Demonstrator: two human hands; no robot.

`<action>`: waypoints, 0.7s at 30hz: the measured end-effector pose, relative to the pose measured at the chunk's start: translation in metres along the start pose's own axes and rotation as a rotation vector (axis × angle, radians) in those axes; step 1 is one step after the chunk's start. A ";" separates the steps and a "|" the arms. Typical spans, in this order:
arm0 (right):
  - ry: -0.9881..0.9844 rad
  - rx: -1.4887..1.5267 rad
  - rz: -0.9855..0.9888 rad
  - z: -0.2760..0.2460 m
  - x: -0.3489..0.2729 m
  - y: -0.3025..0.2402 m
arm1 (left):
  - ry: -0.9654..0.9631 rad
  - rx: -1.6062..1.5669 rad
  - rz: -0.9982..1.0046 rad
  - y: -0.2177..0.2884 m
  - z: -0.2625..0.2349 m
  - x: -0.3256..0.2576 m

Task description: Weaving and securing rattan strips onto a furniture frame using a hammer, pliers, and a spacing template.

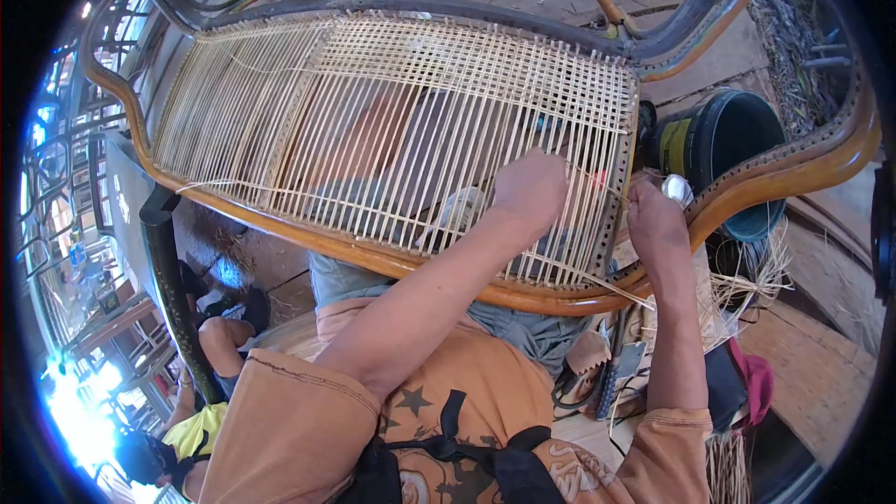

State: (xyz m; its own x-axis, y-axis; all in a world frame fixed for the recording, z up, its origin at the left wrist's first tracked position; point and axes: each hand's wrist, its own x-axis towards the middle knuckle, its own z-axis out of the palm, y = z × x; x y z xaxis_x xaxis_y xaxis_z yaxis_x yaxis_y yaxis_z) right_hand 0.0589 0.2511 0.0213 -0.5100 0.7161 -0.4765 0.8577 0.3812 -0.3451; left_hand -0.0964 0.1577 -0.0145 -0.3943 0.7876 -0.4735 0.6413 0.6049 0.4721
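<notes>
A wooden chair frame with a partly woven cane panel (373, 145) lies across my lap. Its far edge carries a tight weave, while long parallel strands span the rest. My left hand (532, 189) is closed over the panel's right part, its fingertips mostly hidden. Beyond the panel's right edge, my right hand (656, 219) is closed in a pinch beside the drilled rim (618, 189). Between the two hands runs a thin cane strand (597, 179), gripped at either end. Another loose strand (280, 189) trails along the front rail to the left.
A dark bucket with a yellow band (679, 145) stands right of the panel. Cut cane strips (756, 271) and a maroon cloth (754, 381) lie at the lower right, near hand tools (597, 373). The curved armrest (793, 177) bounds the right side. Another person in yellow (201, 429) sits lower left.
</notes>
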 end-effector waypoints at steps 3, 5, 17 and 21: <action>0.006 -0.058 0.000 0.008 0.005 0.011 | -0.130 -0.075 -0.058 0.001 0.001 0.013; 0.021 -0.041 -0.032 0.005 0.002 0.011 | -0.084 -0.135 -0.055 -0.007 0.004 0.015; 0.015 -0.051 -0.036 0.000 0.004 -0.008 | 0.173 -0.044 0.076 -0.008 0.010 -0.002; -0.013 -0.083 -0.101 0.002 0.008 0.007 | 0.022 -0.032 -0.004 -0.009 0.000 0.007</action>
State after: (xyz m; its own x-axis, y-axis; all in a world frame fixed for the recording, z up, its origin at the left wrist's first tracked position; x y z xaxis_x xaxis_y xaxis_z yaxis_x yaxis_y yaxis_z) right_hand 0.0609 0.2587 0.0136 -0.5947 0.6642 -0.4530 0.8039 0.4987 -0.3241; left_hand -0.1047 0.1577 -0.0221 -0.4111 0.7876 -0.4590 0.6187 0.6109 0.4941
